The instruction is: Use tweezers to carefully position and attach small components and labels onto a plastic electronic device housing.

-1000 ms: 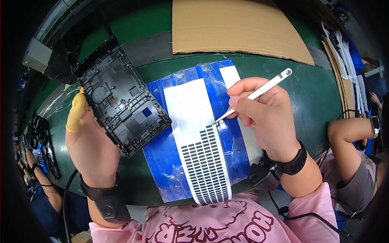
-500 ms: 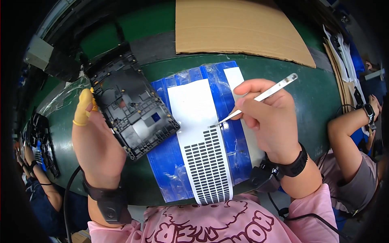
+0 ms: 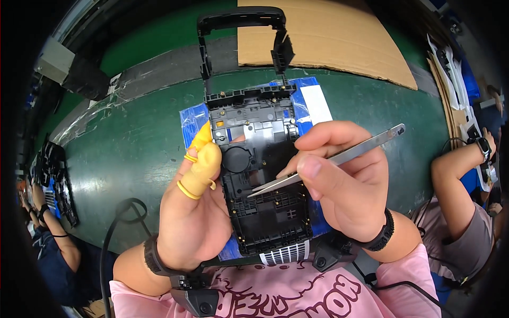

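Held by its left edge in my left hand [image 3: 193,204], a black plastic device housing [image 3: 265,222] shows its ribbed inner side with small brass inserts. Yellow finger cots cover the thumb and a finger of that hand. A black handle-shaped frame [image 3: 241,18] extends from the housing's far end. My right hand [image 3: 347,183] pinches metal tweezers [image 3: 366,146]; their tips are slightly apart over the lower middle of the housing. Whether a sticker is between the tips cannot be made out. Under the housing's near end shows a white sheet of small black stickers [image 3: 286,254], mostly hidden.
A blue plastic board [image 3: 193,127] lies beneath the housing on the green table [image 3: 143,169], with a white strip [image 3: 316,103] at its far right. Brown cardboard [image 3: 339,37] lies behind. Co-workers' arms show at both sides; black parts [image 3: 61,185] lie far left.
My left hand has brought the housing rightward over the blue board and turned it upright, covering most of the sticker sheet. The tweezers have moved from the sheet to above the housing.
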The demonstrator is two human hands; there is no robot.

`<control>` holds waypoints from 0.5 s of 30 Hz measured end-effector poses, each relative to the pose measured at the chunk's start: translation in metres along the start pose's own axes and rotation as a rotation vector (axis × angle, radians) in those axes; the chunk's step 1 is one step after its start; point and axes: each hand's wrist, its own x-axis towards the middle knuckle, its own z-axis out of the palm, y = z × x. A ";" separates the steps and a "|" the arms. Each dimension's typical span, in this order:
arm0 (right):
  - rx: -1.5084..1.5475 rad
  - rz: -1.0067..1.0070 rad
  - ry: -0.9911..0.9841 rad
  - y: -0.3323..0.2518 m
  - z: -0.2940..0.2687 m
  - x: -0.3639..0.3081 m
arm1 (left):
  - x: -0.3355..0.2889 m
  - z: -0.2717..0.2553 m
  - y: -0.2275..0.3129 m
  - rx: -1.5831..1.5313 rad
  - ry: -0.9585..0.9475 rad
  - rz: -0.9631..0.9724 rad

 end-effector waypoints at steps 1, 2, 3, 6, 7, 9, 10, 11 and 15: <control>0.001 0.000 -0.001 0.002 -0.001 0.001 | 0.000 -0.001 0.000 -0.010 0.000 -0.009; -0.011 -0.019 -0.002 0.003 -0.003 0.001 | 0.000 -0.001 0.000 -0.016 0.009 -0.023; -0.023 -0.038 -0.004 0.004 -0.004 0.002 | 0.000 0.000 -0.001 -0.016 0.010 -0.022; -0.025 0.000 0.000 0.001 -0.003 0.002 | 0.000 0.005 -0.003 0.128 0.024 0.008; -0.024 0.001 0.000 0.001 -0.003 0.002 | 0.000 0.005 -0.003 0.135 0.032 0.003; -0.022 0.009 0.001 0.001 -0.003 0.003 | -0.001 0.005 -0.002 0.141 0.039 -0.001; -0.021 0.010 0.001 0.001 -0.003 0.003 | -0.001 0.005 -0.002 0.142 0.040 -0.002; -0.020 0.014 0.001 0.001 -0.002 0.003 | -0.001 0.005 -0.002 0.142 0.041 -0.002; -0.009 0.007 0.000 0.002 -0.002 0.003 | -0.001 0.005 -0.003 0.141 0.022 0.008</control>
